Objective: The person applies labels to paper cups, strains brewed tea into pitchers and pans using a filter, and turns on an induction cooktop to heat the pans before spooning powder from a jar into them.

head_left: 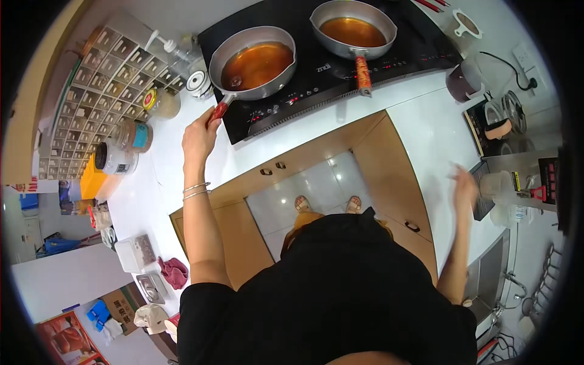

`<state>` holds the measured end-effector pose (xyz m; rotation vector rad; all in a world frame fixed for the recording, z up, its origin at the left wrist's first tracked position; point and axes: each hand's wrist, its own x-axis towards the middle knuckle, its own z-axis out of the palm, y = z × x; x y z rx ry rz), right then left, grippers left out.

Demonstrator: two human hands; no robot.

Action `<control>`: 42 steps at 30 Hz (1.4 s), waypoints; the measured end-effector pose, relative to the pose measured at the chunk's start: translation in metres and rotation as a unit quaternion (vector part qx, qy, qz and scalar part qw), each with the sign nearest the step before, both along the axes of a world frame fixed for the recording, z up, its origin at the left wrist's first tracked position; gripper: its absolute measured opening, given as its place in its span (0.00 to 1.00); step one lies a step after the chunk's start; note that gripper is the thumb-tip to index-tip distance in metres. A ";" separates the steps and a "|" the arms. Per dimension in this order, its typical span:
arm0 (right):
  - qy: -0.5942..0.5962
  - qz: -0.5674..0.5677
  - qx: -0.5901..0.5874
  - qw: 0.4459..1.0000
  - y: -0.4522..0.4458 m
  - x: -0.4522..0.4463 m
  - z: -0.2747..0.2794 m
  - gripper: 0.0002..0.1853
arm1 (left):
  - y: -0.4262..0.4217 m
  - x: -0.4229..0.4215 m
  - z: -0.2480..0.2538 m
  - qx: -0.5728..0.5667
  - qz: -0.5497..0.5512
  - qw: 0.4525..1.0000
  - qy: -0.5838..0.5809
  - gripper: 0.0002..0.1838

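My left hand (201, 139) is closed round the red handle of a grey saucepan (281, 83) on the left part of the black induction cooktop (328, 78). Amber liquid (258, 64) covers the pan's bottom, with a small cluster of bubbles near its left side. A second saucepan (381, 53), also with amber liquid, sits to the right, its red-and-orange patterned handle pointing toward me and untouched. My right hand (464, 187) is over the right-hand counter, beside a dark tray and clear plastic containers (496, 184). Motion blurs its fingers, so their state is unclear.
Jars (140, 135) and a pump bottle (176, 55) line the left counter before a rack of small drawers (91, 91). A dark red cloth (173, 272) lies lower left. To the right are a brown pitcher (463, 82), a glass lid (514, 112) and a sink (486, 274).
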<state>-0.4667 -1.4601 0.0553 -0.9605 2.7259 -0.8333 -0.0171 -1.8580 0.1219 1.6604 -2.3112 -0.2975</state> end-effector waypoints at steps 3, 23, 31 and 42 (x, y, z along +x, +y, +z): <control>-0.014 0.312 0.028 0.949 -0.122 0.130 -0.002 0.25 | 0.000 0.002 0.002 0.006 -0.016 1.000 0.009 0.20; 0.092 0.413 0.062 0.904 -0.314 0.253 -0.018 0.42 | 0.153 0.151 -0.153 0.254 0.070 0.919 0.292 0.13; 0.081 0.413 0.083 0.904 -0.322 0.267 -0.002 0.45 | 0.176 0.194 -0.269 0.413 0.052 0.895 0.162 0.18; 0.052 0.382 0.122 0.915 -0.325 0.285 -0.011 0.45 | 0.236 0.275 -0.334 0.440 0.226 0.811 0.313 0.10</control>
